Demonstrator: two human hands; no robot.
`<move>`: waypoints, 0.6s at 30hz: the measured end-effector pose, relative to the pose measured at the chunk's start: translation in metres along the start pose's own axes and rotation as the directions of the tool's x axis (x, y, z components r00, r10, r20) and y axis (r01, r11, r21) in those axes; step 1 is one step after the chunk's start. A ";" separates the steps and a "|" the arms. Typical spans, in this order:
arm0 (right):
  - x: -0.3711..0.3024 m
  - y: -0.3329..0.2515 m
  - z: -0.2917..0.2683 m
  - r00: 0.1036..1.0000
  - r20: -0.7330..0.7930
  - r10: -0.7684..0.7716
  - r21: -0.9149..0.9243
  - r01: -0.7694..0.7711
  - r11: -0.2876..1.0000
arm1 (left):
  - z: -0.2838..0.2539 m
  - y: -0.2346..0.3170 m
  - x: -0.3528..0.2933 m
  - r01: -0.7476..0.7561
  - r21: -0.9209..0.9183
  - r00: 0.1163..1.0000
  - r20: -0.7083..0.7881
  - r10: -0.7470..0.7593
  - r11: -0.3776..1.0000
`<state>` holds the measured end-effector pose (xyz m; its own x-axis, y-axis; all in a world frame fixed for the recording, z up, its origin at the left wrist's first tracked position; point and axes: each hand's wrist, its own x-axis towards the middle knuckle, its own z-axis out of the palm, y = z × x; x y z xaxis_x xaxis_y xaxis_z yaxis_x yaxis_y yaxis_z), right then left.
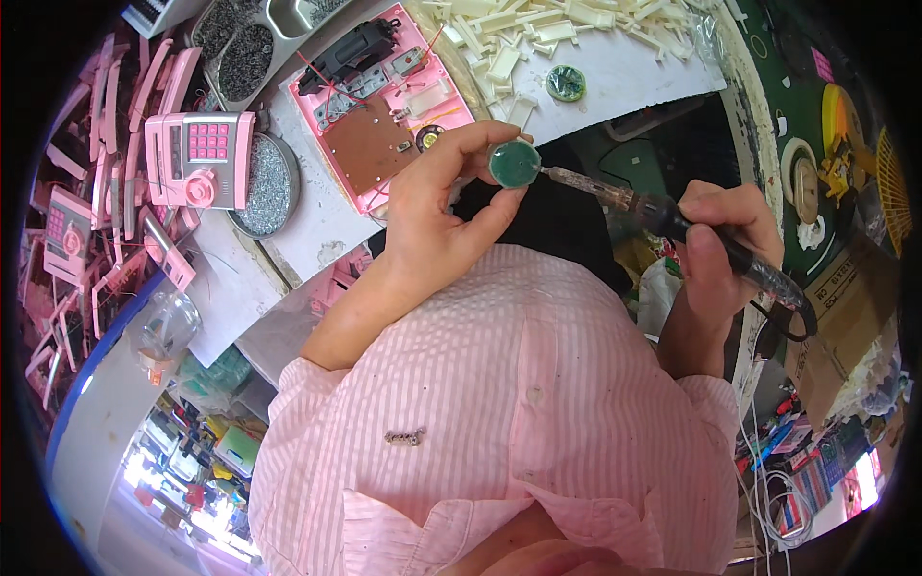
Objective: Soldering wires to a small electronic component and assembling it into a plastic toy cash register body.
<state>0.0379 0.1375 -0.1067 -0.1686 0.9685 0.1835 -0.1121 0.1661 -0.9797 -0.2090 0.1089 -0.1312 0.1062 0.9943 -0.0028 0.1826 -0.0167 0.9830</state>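
Note:
My left hand [434, 211] pinches a small round tub [514, 166] with a dark green face between thumb and fingers, in front of my chest. My right hand [718, 252] grips a soldering iron [663, 213] by its black handle. The iron points left, and its tip is at the tub's right edge; whether it touches cannot be made out. Just beyond my left hand lies an open pink casing [451, 72] with red wires, a black part, a brown panel [360, 144] and a small round speaker [428, 137].
Pink keypad housings [168, 182] pile up at the left, by a round tin of screws [279, 187] and a metal tray [279, 29] of small dark parts. Cream plastic pieces [547, 29] and a green round piece [566, 84] lie at the back. A cardboard box [850, 317] and white cables [759, 451] are at the right.

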 end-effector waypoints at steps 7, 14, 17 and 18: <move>0.000 0.002 0.004 1.000 0.011 -0.007 -0.019 0.007 1.000 | 0.001 0.000 0.000 -0.009 0.002 1.000 0.002 0.009 1.000; -0.001 0.002 0.003 1.000 0.027 0.004 -0.021 -0.003 1.000 | 0.001 -0.001 0.000 -0.017 0.009 1.000 0.001 0.017 1.000; -0.001 0.001 0.002 1.000 0.026 -0.004 -0.026 0.004 1.000 | 0.001 0.000 0.000 -0.012 0.018 1.000 0.000 0.012 1.000; -0.001 0.001 0.002 1.000 0.025 -0.007 -0.024 0.008 1.000 | 0.001 0.000 0.000 -0.012 0.021 1.000 0.001 0.012 1.000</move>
<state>0.0363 0.1366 -0.1081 -0.1925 0.9622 0.1927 -0.0894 0.1783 -0.9799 -0.2082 0.1089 -0.1314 0.1090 0.9940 0.0087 0.2017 -0.0307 0.9790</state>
